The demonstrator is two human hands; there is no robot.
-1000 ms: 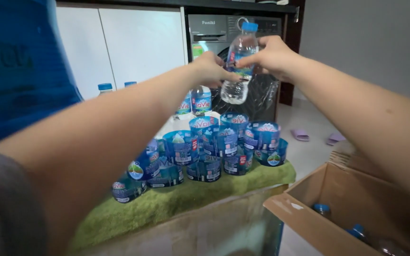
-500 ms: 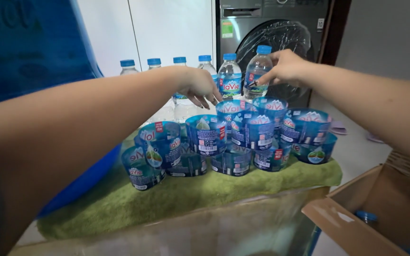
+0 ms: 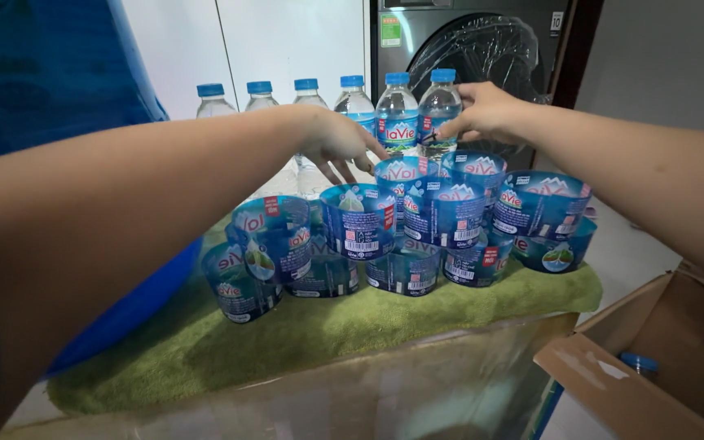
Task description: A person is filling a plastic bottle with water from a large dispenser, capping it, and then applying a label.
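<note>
Right now, from your hands outward:
Right hand [image 3: 486,112]: fingers closed on the end bottle [image 3: 438,114], upright, last in the row at the back of the worktop [image 3: 319,334].
Left hand [image 3: 337,143]: fingers spread, empty, above the label rings [image 3: 442,213], nearer the neighbouring bottle [image 3: 397,114].
Arms: both stretched forward.

White cabinet doors [image 3: 287,41] along the back wall. Right of them a dark grey washing machine [image 3: 466,37], round door wrapped in clear plastic film. Dark brown door frame [image 3: 576,49] just beside it, then a plain grey wall [image 3: 670,57]. Pale floor [image 3: 637,253] lower right. Large blue jug [image 3: 50,81] filling the upper left. Green towel [image 3: 344,326] spread over a film-wrapped box [image 3: 352,399]. Open cardboard box [image 3: 662,358] at lower right. Soft, even indoor light.
</note>
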